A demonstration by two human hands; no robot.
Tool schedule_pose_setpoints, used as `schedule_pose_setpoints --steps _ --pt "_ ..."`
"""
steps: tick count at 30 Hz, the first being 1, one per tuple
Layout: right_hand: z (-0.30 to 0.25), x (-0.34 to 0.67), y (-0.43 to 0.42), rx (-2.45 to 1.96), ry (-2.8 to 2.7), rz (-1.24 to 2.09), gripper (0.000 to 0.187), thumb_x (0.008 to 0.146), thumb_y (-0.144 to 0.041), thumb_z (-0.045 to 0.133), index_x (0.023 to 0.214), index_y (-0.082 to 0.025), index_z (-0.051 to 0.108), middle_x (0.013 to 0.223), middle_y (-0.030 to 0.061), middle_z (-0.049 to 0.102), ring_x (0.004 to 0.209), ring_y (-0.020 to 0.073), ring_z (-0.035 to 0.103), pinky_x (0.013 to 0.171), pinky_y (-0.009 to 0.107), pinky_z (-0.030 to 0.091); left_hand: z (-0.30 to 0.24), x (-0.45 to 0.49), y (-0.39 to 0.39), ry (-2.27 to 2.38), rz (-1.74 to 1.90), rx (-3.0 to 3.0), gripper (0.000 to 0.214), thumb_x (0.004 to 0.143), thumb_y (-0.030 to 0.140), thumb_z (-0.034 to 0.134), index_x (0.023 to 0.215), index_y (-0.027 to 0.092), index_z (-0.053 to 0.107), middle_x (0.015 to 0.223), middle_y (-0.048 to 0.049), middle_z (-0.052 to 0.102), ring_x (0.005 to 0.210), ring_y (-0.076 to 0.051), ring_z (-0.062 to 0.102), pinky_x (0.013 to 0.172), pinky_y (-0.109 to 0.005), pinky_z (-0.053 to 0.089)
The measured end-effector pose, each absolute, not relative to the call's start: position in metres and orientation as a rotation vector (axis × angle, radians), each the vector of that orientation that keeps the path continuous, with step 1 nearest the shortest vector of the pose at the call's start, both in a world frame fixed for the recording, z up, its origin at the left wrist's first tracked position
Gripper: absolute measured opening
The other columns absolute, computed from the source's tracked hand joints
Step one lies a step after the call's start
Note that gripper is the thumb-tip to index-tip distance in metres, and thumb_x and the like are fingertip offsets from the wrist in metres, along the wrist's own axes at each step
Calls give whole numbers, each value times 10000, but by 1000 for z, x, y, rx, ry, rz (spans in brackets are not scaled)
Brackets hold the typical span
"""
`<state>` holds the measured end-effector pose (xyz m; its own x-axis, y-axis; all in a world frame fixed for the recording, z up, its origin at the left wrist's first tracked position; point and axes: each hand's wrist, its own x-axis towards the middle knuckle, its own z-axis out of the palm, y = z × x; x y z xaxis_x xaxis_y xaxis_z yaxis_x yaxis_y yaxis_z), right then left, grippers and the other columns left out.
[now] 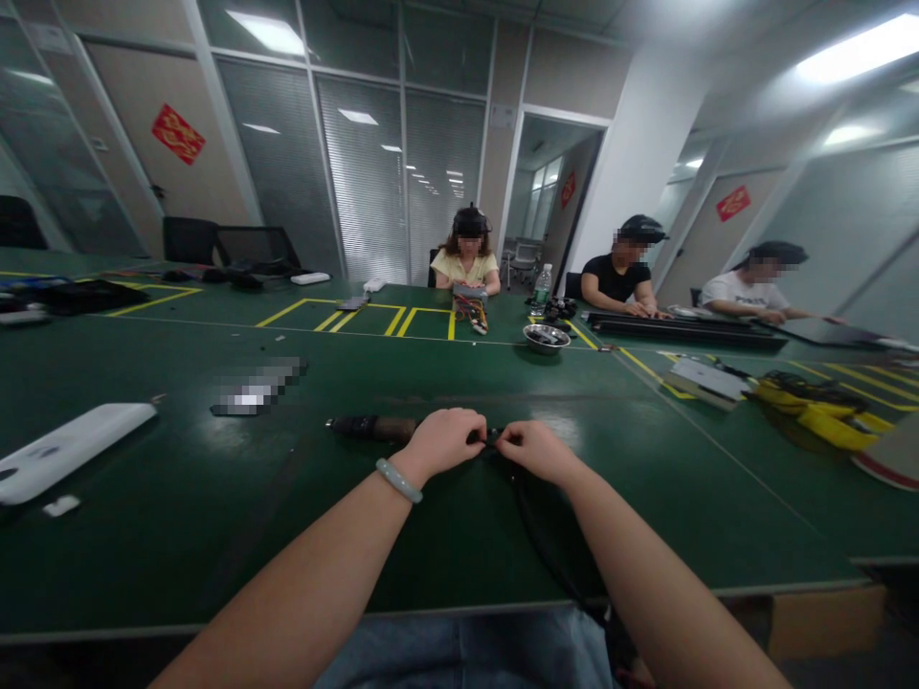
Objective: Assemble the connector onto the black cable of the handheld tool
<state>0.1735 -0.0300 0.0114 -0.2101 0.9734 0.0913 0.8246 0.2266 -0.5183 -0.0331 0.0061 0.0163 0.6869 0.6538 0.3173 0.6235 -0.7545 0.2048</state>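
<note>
- Both forearms reach straight out from the body, converging over the green counter (179,517) so the two fists nearly meet.
- The left hand (443,442) is curled knuckles-up, fingers folded down and closed on the near end of a dark cylindrical tool (369,428) that lies flat on the counter and sticks out to the left; a pale bracelet (398,480) circles that wrist.
- The right hand (535,450) is curled the same way, fingertips pinching a small dark piece just beside the left hand's fingers; what the piece is cannot be told.
- A black cord (535,536) runs from under the hands back toward the counter's near edge.
- A white flat device (68,448) lies well off to the left.
- Across the counter, three other people sit, with a metal bowl (546,338) near them.
</note>
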Motion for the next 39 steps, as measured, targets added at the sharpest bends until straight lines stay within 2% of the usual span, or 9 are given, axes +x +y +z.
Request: schedule_pose_setpoints --steps 5,12,19,24,31,39 --pt "14 175 -30 -1662 -2086 487 314 870 -427 523 801 -194 721 708 8 680 629 133 572 547 236 333 15 -33 7 1055 579 2815 68 828 303 617 876 258 636 921 20 658 888 -182 601 775 -293 440" --pt "9 170 -30 -1580 -2130 551 219 804 -421 635 881 -238 728 788 -7 696 703 140 611 595 230 386 16 -32 7 1072 575 2800 67 828 293 616 871 250 644 925 10 666 889 -184 606 783 -296 441" --pt "5 167 -29 -1564 -2094 489 142 820 -339 626 863 -245 724 810 -12 710 745 142 630 628 231 408 18 -32 5 1091 542 2781 93 849 311 599 902 247 641 960 5 668 910 -179 612 799 -289 442" --pt "5 168 -29 -1573 -2055 534 144 816 -318 624 882 -240 726 814 -8 719 743 143 637 634 231 424 17 -31 6 1150 522 2746 217 834 373 641 1023 274 599 1004 9 658 943 -192 609 788 -294 436" --pt "4 168 -28 -1544 -2047 565 152 811 -299 624 896 -237 733 834 0 722 764 148 643 659 236 434 15 -31 8 1190 488 2728 220 815 404 671 962 263 588 957 3 655 917 -207 616 759 -302 434" --pt "3 170 -27 -1542 -2046 550 133 814 -330 644 868 -242 728 825 -10 719 755 148 631 650 239 416 15 -33 8 1199 487 2707 330 782 419 694 1029 265 540 958 -1 646 895 -210 618 708 -292 440"
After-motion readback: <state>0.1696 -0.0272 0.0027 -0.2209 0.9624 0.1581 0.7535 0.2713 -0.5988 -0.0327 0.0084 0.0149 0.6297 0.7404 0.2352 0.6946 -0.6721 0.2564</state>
